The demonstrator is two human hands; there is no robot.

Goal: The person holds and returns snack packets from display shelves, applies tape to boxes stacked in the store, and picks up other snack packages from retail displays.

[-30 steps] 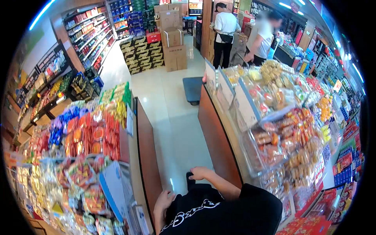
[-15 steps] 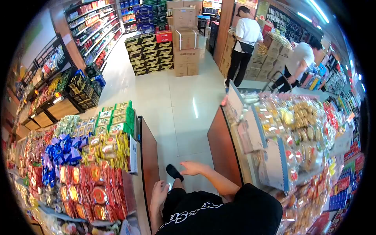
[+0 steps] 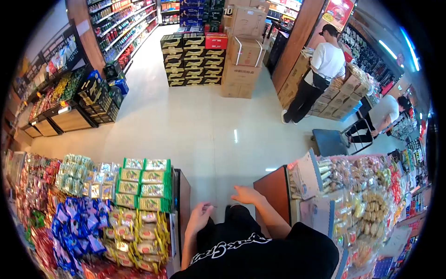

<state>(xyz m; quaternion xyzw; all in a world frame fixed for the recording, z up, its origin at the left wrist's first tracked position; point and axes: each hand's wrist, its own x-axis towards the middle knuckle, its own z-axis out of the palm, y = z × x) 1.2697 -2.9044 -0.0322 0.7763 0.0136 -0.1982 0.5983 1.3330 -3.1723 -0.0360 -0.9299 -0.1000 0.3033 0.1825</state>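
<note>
My left hand (image 3: 200, 216) hangs in front of the left side of my body, its fingers loosely curled, with nothing visible in it. The right hand (image 3: 248, 194) reaches inward at waist height, fingers loosely stretched and empty. Neither hand touches the goods. Left of me, a display holds green-edged packs (image 3: 143, 183), blue-wrapped sweets (image 3: 79, 230) and yellow packs (image 3: 139, 237). To my right, another display carries clear bags of snacks (image 3: 371, 209) behind upright white panels (image 3: 306, 176).
Stacked cartons (image 3: 244, 51) and black-and-gold boxes (image 3: 195, 60) stand ahead on the pale floor (image 3: 186, 121). At the right, a person in a white shirt (image 3: 327, 60) stands beside cartons; another person (image 3: 383, 114) bends near a flat trolley (image 3: 330, 141).
My view has moved forward along the aisle toward the display ends. The trolley, hidden half a second ago, shows again at the right. The bending person now appears lower and farther right.
</note>
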